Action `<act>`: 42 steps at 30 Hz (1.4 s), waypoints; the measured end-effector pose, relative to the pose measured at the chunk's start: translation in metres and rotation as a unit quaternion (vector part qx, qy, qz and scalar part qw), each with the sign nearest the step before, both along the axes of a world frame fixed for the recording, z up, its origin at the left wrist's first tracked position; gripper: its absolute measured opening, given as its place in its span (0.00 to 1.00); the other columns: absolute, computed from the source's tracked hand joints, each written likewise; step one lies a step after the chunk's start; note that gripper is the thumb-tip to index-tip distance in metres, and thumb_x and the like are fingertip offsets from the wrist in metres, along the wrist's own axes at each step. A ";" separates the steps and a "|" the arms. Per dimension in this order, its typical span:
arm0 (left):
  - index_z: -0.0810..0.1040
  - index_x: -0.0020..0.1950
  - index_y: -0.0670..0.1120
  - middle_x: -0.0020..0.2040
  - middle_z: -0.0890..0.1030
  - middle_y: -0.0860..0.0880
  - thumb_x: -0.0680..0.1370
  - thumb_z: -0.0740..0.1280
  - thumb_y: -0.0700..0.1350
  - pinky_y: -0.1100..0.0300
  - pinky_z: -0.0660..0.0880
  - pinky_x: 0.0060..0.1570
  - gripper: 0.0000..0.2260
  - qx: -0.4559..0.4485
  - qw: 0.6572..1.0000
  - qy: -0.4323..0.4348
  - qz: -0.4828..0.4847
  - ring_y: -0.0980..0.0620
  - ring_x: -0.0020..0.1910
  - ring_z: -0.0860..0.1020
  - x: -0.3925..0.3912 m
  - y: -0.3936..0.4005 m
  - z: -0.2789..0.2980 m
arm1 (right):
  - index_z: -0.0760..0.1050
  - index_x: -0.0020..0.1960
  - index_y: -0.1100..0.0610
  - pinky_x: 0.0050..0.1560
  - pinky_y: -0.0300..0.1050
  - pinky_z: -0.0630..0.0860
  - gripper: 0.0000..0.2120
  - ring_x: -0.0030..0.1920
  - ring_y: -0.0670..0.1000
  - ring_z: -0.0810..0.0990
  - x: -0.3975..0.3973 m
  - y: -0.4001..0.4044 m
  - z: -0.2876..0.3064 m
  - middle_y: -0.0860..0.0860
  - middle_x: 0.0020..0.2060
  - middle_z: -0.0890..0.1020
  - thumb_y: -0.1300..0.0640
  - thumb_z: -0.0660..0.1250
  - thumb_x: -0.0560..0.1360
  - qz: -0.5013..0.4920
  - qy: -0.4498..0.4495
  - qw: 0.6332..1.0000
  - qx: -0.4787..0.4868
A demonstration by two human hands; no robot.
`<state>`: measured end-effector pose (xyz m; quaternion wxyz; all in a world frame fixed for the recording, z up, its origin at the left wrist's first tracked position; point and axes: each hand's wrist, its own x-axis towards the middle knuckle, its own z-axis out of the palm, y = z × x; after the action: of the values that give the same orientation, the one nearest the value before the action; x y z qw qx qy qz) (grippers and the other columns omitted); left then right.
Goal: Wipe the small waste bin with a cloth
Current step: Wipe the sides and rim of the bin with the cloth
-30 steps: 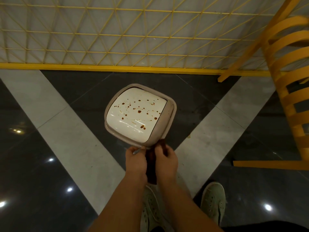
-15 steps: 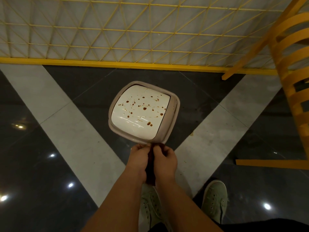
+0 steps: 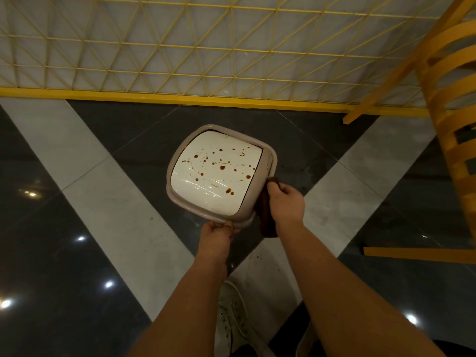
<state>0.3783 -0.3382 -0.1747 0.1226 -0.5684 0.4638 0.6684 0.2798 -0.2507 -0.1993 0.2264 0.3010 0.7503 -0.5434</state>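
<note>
- Where your right hand [image 3: 286,202] curls its fingers, it grips a dark brown cloth [image 3: 266,217] and presses it against the right side of the small waste bin [image 3: 219,173]; the cloth hangs in a soft fold below your palm.
- Your left hand [image 3: 215,237] pinches the near rim of the bin at its lower edge, fingers curled over the lip and thumb on top.
- The bin sits at the centre of the frame, just above both hands; whether it rests on the floor or is held tilted, you cannot tell from this view.
- Its shape is a rounded square: a beige, smooth plastic collar around a glossy white lid [image 3: 213,176] that catches streaks of light.
- The lid is spattered with dark brown drops and thin smears, thickest across its upper and right parts.
- Below lies a polished floor [image 3: 77,253] of dark tiles crossed by pale grey bands, dotted with lamp reflections.
- A yellow wire grid [image 3: 180,47] fills the top of the frame; a slatted yellow chair [image 3: 453,124] stands at the right edge.
- Pale laced shoes [image 3: 231,318] show at the bottom centre.
</note>
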 end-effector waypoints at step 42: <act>0.72 0.65 0.43 0.50 0.78 0.45 0.75 0.67 0.34 0.54 0.69 0.51 0.19 -0.007 0.961 -0.003 0.276 0.50 0.47 0.75 -0.002 0.020 -0.026 | 0.77 0.56 0.51 0.46 0.47 0.72 0.12 0.43 0.51 0.76 0.007 0.002 -0.006 0.50 0.42 0.78 0.49 0.65 0.75 -0.103 -0.032 0.994 -0.003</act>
<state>0.3765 -0.3179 -0.2008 -0.0690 -0.6775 0.2926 0.6713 0.2865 -0.2492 -0.2049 0.1942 0.3934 0.7063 -0.5556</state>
